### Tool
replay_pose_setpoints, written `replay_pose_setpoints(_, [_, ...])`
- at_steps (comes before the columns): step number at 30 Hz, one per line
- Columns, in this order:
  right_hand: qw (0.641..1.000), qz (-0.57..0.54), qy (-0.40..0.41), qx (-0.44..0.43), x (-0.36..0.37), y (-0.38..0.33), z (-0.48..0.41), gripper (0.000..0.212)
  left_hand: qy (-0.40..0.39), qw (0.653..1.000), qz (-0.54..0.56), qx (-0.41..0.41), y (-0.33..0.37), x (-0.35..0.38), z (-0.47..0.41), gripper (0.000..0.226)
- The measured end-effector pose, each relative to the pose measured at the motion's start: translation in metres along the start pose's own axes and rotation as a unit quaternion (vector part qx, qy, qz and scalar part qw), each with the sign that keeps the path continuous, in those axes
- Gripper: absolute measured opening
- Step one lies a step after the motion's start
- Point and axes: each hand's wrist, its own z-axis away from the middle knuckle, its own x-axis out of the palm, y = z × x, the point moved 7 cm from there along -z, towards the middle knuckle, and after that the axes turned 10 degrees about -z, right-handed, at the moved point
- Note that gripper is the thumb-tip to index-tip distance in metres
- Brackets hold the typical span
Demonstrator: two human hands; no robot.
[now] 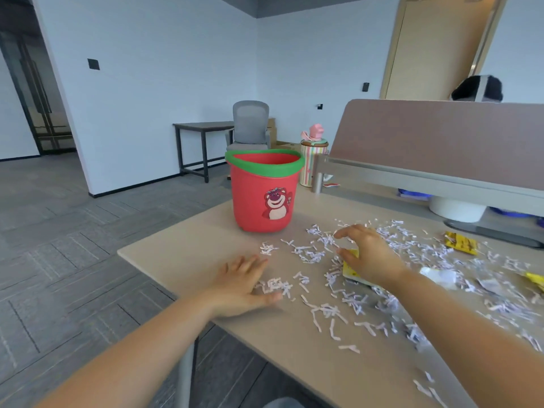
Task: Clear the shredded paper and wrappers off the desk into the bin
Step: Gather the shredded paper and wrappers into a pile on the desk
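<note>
A red bin (263, 192) with a green rim and a bear picture stands on the beige desk (188, 248) near its far left corner. White shredded paper (412, 254) lies scattered over the desk to the bin's right. My left hand (243, 285) rests flat on the desk, fingers straight, beside a small clump of shreds (275, 285). My right hand (366, 254) hovers with spread fingers over a yellow wrapper (350, 267), its thumb touching the wrapper's edge. A second yellow wrapper (460, 242) and a white crumpled wrapper (440, 276) lie farther right.
A grey partition (441, 136) and a metal rail (412, 178) bound the desk's back. A striped bottle with a pink lid (313, 160) stands behind the bin. A white monitor base (457, 209) sits under the partition. An office chair (250, 125) and side table (203, 126) stand beyond.
</note>
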Motion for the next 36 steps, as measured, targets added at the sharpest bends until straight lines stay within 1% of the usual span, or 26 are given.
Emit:
replay_pose_setpoints(1, [1.0, -0.002, 0.0, 0.008, -0.001, 0.003, 0.01, 0.029, -0.008, 1.0, -0.02, -0.003, 0.007, 0.002, 0.002, 0.11])
replay_pose_setpoints(3, [1.0, -0.012, 0.006, 0.022, -0.003, 0.007, 0.028, 0.029, -0.013, 1.0, -0.027, -0.002, 0.031, 0.001, 0.0, 0.097])
replay_pose_setpoints(6, [0.999, -0.023, 0.021, 0.043, -0.007, 0.011, 0.06, 0.03, -0.018, 0.999, -0.027, 0.027, 0.082, -0.002, -0.004, 0.094])
replay_pose_setpoints(8, [0.998, -0.023, 0.029, 0.059, -0.015, 0.019, 0.084, 0.03, -0.002, 0.998, -0.023, 0.05, 0.11, -0.001, -0.003, 0.093])
replay_pose_setpoints(11, [0.994, 0.001, 0.066, 0.088, -0.041, 0.033, 0.126, 0.034, 0.017, 0.996, 0.0, 0.093, 0.13, 0.001, 0.01, 0.093])
replay_pose_setpoints(12, [0.991, 0.022, 0.07, 0.108, -0.048, 0.037, 0.142, 0.042, 0.016, 0.994, 0.009, 0.105, 0.131, 0.002, 0.016, 0.095])
replay_pose_setpoints(13, [0.988, 0.047, 0.058, 0.139, -0.051, 0.04, 0.158, 0.057, 0.015, 0.993, 0.008, 0.116, 0.131, 0.004, 0.02, 0.1])
replay_pose_setpoints(15, [0.976, 0.088, -0.012, 0.197, -0.045, 0.043, 0.185, 0.099, 0.011, 0.992, -0.023, 0.124, 0.131, 0.009, 0.025, 0.112])
replay_pose_setpoints(16, [0.97, 0.103, -0.049, 0.214, -0.038, 0.044, 0.194, 0.115, 0.007, 0.992, -0.04, 0.12, 0.132, 0.011, 0.026, 0.116])
replay_pose_setpoints(17, [0.965, 0.112, -0.075, 0.227, -0.033, 0.045, 0.198, 0.121, 0.004, 0.992, -0.05, 0.114, 0.133, 0.012, 0.024, 0.118])
replay_pose_setpoints(20, [0.955, 0.139, -0.087, 0.247, -0.026, 0.048, 0.189, 0.114, 0.01, 0.995, -0.043, 0.094, 0.138, 0.011, 0.012, 0.109])
replay_pose_setpoints(25, [0.944, 0.163, -0.048, 0.281, -0.028, 0.078, 0.148, 0.113, 0.053, 0.994, -0.056, 0.083, 0.147, -0.002, -0.034, 0.1])
replay_pose_setpoints(28, [0.942, 0.177, -0.026, 0.283, -0.034, 0.102, 0.118, 0.109, 0.08, 0.988, -0.058, 0.116, 0.155, -0.011, -0.064, 0.094])
replay_pose_setpoints(31, [0.948, 0.172, -0.032, 0.266, -0.035, 0.121, 0.09, 0.103, 0.097, 0.976, -0.078, 0.179, 0.166, -0.019, -0.093, 0.086])
replay_pose_setpoints(32, [0.951, 0.163, -0.039, 0.261, -0.033, 0.127, 0.081, 0.1, 0.093, 0.972, -0.087, 0.199, 0.169, -0.021, -0.102, 0.082])
replay_pose_setpoints(34, [0.957, 0.124, -0.055, 0.256, -0.029, 0.137, 0.068, 0.093, 0.059, 0.967, -0.102, 0.226, 0.173, -0.019, -0.118, 0.072])
replay_pose_setpoints(36, [0.961, 0.101, -0.067, 0.249, -0.025, 0.144, 0.057, 0.084, 0.039, 0.965, -0.12, 0.231, 0.172, -0.015, -0.131, 0.065])
